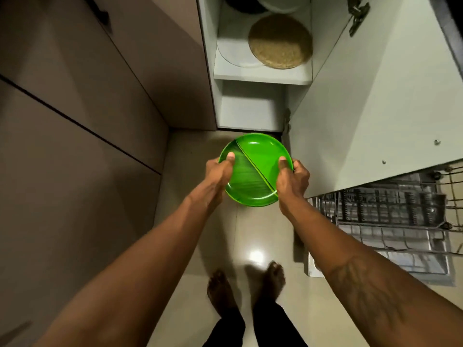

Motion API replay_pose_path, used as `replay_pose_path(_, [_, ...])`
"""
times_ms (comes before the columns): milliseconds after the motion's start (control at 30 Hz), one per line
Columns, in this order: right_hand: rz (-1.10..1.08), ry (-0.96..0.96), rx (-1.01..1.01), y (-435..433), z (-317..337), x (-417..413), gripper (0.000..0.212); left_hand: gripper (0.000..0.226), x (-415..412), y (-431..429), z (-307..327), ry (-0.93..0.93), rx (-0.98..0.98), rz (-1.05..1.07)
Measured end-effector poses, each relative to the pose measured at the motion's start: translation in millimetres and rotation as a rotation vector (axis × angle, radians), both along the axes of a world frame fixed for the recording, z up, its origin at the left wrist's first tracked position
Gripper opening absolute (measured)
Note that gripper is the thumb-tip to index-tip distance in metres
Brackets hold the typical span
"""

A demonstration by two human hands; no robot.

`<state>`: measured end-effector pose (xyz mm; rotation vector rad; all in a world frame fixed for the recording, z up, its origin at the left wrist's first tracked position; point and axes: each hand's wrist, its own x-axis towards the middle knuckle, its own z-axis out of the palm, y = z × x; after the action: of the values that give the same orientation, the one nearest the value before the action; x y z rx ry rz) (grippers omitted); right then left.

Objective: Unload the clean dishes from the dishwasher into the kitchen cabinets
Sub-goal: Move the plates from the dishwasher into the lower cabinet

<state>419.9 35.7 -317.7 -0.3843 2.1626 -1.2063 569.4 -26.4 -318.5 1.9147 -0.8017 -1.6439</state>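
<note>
Head view: my left hand point(220, 169) and right hand point(293, 176) clamp opposite rims of two stacked green plates point(255, 171), thumbs on top. Plates held above the floor, before the open cabinet point(260, 76). Dishwasher rack point(390, 214) at my right.

Cut off at the top edge: dark pot point(244, 5), white plate point(285, 3). Fingers under green plate point(253, 169) hidden. Dishwasher rack point(390, 209) blurry.
</note>
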Motion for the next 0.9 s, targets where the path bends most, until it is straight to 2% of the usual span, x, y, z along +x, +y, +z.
replay_pose_path(67, [-0.004, 0.029, -0.003, -30, 4, -3, 0.031, 0.025, -4, -26, 0, 0.025, 0.005, 0.046])
replay_pose_path(200, [0.016, 0.076, -0.028, -88, 8, -17, 0.025, 0.045, -13, -79, 0, 0.054, 0.027, 0.134])
replay_pose_path(233, [0.044, 0.092, -0.052, -103, 8, -21, 0.021, 0.045, -17, -93, 1, 0.077, 0.021, 0.157])
replay_pose_path(300, [0.102, 0.14, -0.074, -130, 6, -30, 0.02, 0.028, -24, -123, 3, 0.114, -0.024, 0.185])
replay_pose_path(367, [0.147, 0.18, -0.103, -154, 7, -37, 0.022, 0.026, -29, -150, 9, 0.073, -0.051, 0.184])
replay_pose_path(433, [0.184, 0.244, -0.171, -178, 10, -44, 0.023, 0.036, -33, -171, 16, 0.057, -0.083, 0.187])
replay_pose_path(533, [0.24, 0.379, -0.194, -212, 10, -55, 0.03, 0.05, -40, -191, 21, 0.17, -0.143, 0.213])
replay_pose_path(633, [0.239, 0.492, -0.196, -246, 15, -69, 0.039, 0.087, -51, -221, 18, 0.222, -0.18, 0.211])
replay_pose_path(667, [0.262, 0.511, -0.18, -257, 16, -74, 0.041, 0.09, -54, -237, 9, 0.246, -0.182, 0.208])
replay_pose_path(800, [0.235, 0.613, -0.108, -299, 18, -94, 0.046, 0.076, -71, -284, 10, 0.395, -0.213, 0.141])
replay_pose_path(900, [0.232, 0.621, -0.071, -329, 18, -111, 0.041, 0.071, -84, -323, -13, 0.381, -0.289, 0.147])
